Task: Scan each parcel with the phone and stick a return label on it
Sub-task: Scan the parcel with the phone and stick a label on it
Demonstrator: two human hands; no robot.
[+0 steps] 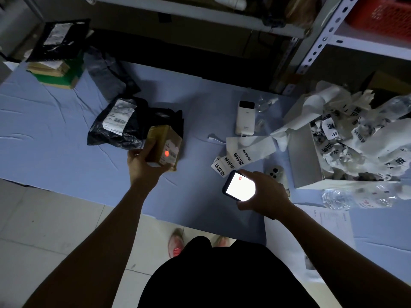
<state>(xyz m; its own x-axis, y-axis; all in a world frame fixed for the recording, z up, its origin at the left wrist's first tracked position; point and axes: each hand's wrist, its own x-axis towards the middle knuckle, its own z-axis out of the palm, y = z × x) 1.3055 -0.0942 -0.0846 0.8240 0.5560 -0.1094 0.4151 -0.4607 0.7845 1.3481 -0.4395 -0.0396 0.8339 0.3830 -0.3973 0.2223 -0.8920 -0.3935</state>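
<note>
Head view.

Small brown parcel (pixel 163 146): a cardboard box with rumpled tape and softened corners. A pale shipping label is on the face turned toward the person, and a red light dot (pixel 166 153) sits on that label. It is to the person's left of the white power bank (pixel 245 117) and nearer the person, tipped up off the blue table cover (pixel 55 130).

Left hand (pixel 142 165) grips the box from the near side, thumb up one face and fingers curled underneath.

Right hand (pixel 264 194) is nearer than the power bank, fingers wrapped round the phone (pixel 240 185). The screen is glaring white and faces up.

The strip of return labels (pixel 231 162) has black print on white and lies between the power bank and the phone. The far end of its backing reaches the power bank's near end.

Edges and room:
- A black poly-bag parcel (pixel 117 125) lies just behind the box, left of the power bank. Whether they touch cannot be told.
- A bare stretch of cover shows between the two hands, and another runs left of the box.
- Right of the power bank is a white box (pixel 304 161) heaped with crumpled backing paper.
- A clear bottle (pixel 347 197) lies on its side along the white box's near wall.
- A stack of parcels (pixel 57 63) sits far left of the power bank, at the back corner.
- The table's front edge passes under both forearms.
</note>
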